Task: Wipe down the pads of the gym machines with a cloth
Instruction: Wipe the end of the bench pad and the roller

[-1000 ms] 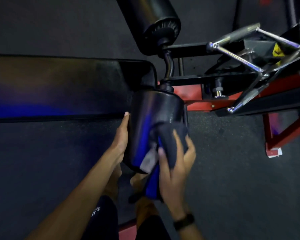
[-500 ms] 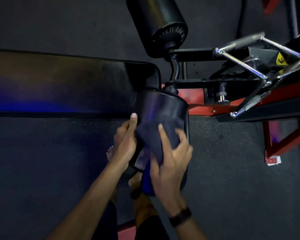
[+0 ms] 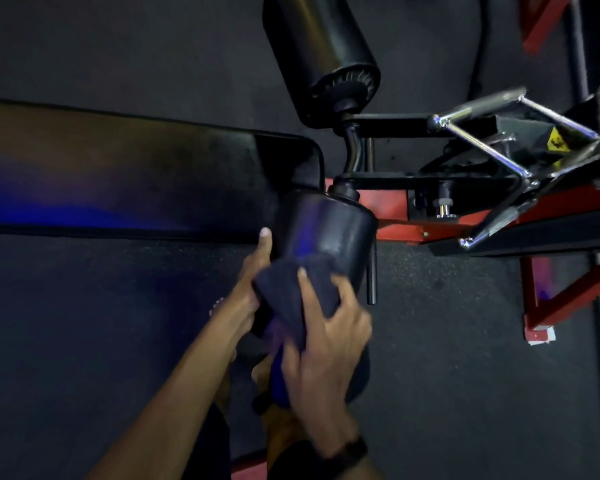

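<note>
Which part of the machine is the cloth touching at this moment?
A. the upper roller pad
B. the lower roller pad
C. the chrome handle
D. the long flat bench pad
B: the right hand presses the dark cloth against the lower roller pad, while the left hand rests on that pad's side; the upper roller pad and flat bench pad are untouched.

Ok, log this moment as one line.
step: wiping roller pad | right hand: presses cloth on pad | left hand: steadies pad's side | bench pad: untouched | upper roller: untouched
</note>
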Tool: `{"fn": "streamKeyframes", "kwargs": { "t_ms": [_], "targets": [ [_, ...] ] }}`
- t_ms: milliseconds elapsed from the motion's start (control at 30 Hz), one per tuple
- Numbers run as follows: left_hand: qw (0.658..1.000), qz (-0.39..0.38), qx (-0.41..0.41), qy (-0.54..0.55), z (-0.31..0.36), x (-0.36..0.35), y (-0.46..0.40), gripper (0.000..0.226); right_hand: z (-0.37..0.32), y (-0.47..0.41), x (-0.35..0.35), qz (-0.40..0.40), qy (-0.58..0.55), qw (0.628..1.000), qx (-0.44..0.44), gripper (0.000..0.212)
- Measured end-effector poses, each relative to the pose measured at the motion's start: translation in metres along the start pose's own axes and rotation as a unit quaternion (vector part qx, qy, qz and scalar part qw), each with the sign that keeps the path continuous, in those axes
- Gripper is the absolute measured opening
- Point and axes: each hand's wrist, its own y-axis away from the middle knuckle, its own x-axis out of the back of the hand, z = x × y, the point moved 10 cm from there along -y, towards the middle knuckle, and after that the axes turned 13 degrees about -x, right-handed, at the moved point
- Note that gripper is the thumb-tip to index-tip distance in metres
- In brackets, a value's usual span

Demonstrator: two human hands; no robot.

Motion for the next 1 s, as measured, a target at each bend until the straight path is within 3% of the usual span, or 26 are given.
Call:
{"fn": "streamKeyframes", "kwargs": {
  "t_ms": [67,167,300,467,500,567,633,667,767,800,933,1000],
  "targets": [
    [0.997,0.07,-0.014,-0.014,0.003,0.018,-0.01,0.059,0.008,0.001,0.004,-0.007,-0.039,0.999,-0.024,0.07],
    [0.992,0.11,-0.037,-0.058,0.006,0.031,-0.03,0.053,0.0,-0.08,0.013,0.063,-0.055,0.996,-0.041,0.059],
    [0.999,-0.009,0.037,0.017,-0.007,0.0,-0.03,0.049,-0.006,-0.164,0.01,0.116,0.006,0.989,-0.09,0.051],
    [0.999,-0.008,0.04,-0.015,-0.007,-0.002,-0.006,0.042,-0.016,-0.036,-0.003,0.01,0.045,0.999,0.002,0.069],
    [0.999,-0.001,0.046,-0.019,-0.007,0.0,-0.001,0.052,-0.011,-0.009,-0.003,-0.002,0.03,1.0,0.001,0.07],
    [0.998,0.023,0.039,-0.051,-0.003,0.011,-0.002,0.094,0.001,0.005,0.003,-0.004,-0.024,0.999,-0.034,0.07],
    [0.993,0.054,0.003,-0.11,0.007,0.023,-0.007,0.116,0.003,-0.025,0.013,0.042,-0.072,0.995,-0.062,0.063],
    [0.988,0.069,-0.007,-0.137,0.006,0.029,-0.01,0.112,0.001,-0.05,0.019,0.064,-0.08,0.993,-0.066,0.059],
    [0.984,0.118,-0.019,-0.134,0.01,0.038,-0.02,0.06,-0.003,-0.134,0.022,0.119,-0.045,0.988,-0.089,0.054],
    [0.989,0.103,-0.008,-0.111,0.008,0.033,-0.023,0.054,-0.003,-0.147,0.019,0.123,-0.027,0.987,-0.1,0.054],
    [0.997,-0.033,0.072,0.005,-0.013,0.002,-0.014,0.045,-0.009,-0.079,-0.002,0.045,0.073,0.995,-0.053,0.07],
    [0.995,-0.057,0.082,0.02,-0.011,-0.004,-0.006,0.042,-0.005,-0.018,-0.01,0.003,0.071,0.997,-0.026,0.077]
  ]
}}
